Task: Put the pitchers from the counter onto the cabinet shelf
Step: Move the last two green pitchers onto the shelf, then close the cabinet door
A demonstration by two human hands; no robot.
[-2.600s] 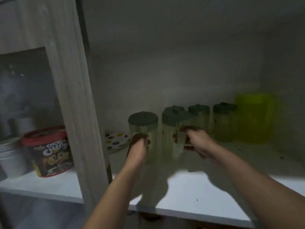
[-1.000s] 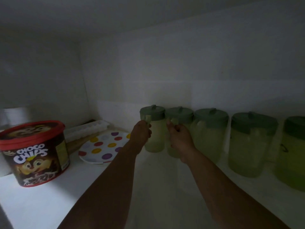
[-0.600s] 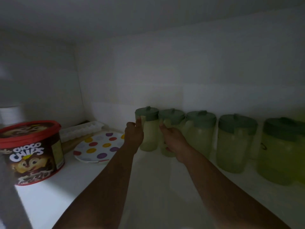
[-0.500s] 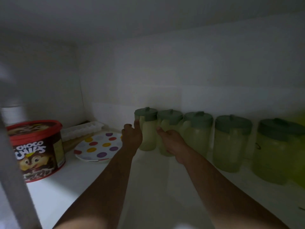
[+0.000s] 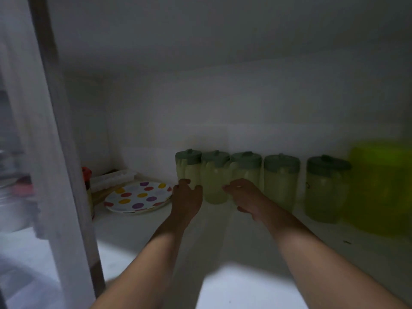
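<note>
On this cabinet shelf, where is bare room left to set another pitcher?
The shelf is bare in front of the pitcher row, around both forearms. A gap shows between the fourth pitcher and the fifth pitcher. The back is crowded: three touching pitchers, the spotted plate at left, a blurred yellow-green container at right.

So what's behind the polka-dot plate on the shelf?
Behind the polka-dot plate lies a pale tray-like container against the back wall; the plate's rim covers its lower edge.

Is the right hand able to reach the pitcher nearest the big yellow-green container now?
Probably yes. The right hand is in front of the row, and the shelf before that pitcher looks bare, with a gap on its left side.
</note>
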